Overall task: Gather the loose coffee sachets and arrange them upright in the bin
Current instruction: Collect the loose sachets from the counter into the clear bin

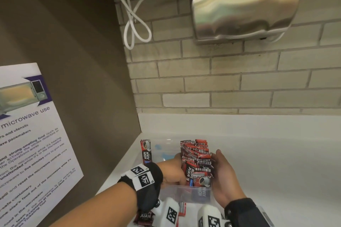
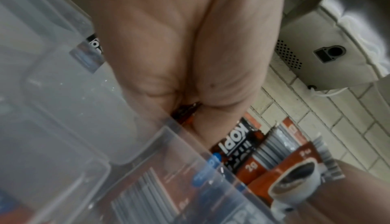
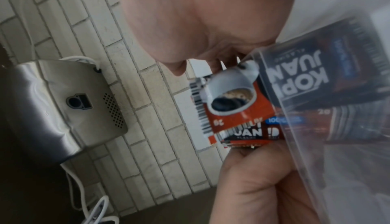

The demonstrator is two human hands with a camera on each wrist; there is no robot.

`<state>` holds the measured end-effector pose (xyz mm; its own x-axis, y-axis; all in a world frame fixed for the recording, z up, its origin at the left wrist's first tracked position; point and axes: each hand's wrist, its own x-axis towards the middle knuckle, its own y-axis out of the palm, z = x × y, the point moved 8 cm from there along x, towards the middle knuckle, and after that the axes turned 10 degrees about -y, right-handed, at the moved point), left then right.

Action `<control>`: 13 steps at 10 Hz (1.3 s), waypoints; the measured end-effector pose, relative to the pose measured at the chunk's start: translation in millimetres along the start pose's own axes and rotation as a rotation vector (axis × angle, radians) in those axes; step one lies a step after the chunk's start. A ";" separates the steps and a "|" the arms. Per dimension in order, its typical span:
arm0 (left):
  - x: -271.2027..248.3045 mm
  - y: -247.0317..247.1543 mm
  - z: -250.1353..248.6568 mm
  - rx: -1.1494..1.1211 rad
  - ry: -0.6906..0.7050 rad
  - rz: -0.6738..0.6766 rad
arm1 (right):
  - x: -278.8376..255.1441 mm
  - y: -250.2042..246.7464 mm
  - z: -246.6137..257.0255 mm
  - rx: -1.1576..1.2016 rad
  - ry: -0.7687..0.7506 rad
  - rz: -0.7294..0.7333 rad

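**Sachet stack squeezed between both hands over the bin**

Held between the two hands: a thick stack (image 1: 196,156) of red-and-black coffee sachets, standing on end with lower ends already inside the clear bin (image 1: 184,192). Left hand (image 1: 172,171) pressed against the stack's left face, fingers curled round its near side; in the left wrist view, palm folded tight against the packets with the bin's rim crossing just below. Right hand (image 1: 224,177) cupped along the stack's right face, fingers wrapped toward the far side and thumb up by the top edges. Gripped from both sides, probably because thin foil packets slide and fan out the moment side pressure eases; squeezed together, kept square and vertical while lowered in as a block.

Seen through the bin wall below the right hand in the right wrist view: one sachet with its label facing out, so some already inside.

Beyond the left hand, well apart from the stack: a single sachet (image 1: 145,151), upright, apparently leaning at the bin's far left corner. Below the left wrist, outside the bin on the counter (image 1: 276,171): more loose sachets (image 1: 144,216), partly hidden by the wrist cameras. Not yet gathered, so task judged partway done.

Likely risk on release: stack toppling into the free space at the left of the bin unless braced against a wall.
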<state>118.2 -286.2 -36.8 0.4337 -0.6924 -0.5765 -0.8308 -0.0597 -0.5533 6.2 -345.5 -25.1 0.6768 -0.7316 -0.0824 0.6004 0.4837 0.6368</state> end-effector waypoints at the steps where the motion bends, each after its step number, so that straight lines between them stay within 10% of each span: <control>1: -0.4 2.1 -1.6 0.013 0.015 0.021 | 1.3 -0.9 -1.5 -0.020 0.002 -0.003; 5: -5.0 -18.8 11.6 0.044 -0.036 -0.104 | -2.6 -16.3 31.9 -0.326 -0.161 -0.193; 7: -36.5 -39.6 12.4 -0.071 0.145 -0.181 | -24.0 -3.6 84.7 -0.593 -0.381 -0.067; 9: -110.8 -62.1 50.2 -0.160 0.332 -0.224 | -76.1 -25.1 114.9 -0.849 -0.259 0.075; 11: -154.9 -66.7 120.5 0.264 0.196 -0.466 | -133.3 -94.7 82.1 -1.545 0.018 0.274; 13: -147.1 -44.1 162.6 0.451 0.089 -0.337 | -166.7 -119.2 22.1 -2.032 0.064 0.520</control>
<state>147.7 -64.8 -25.4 0.6015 -0.7476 -0.2815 -0.4123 0.0113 -0.9110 -187.6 -291.9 -70.3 0.8801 -0.3950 -0.2634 -0.1250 0.3424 -0.9312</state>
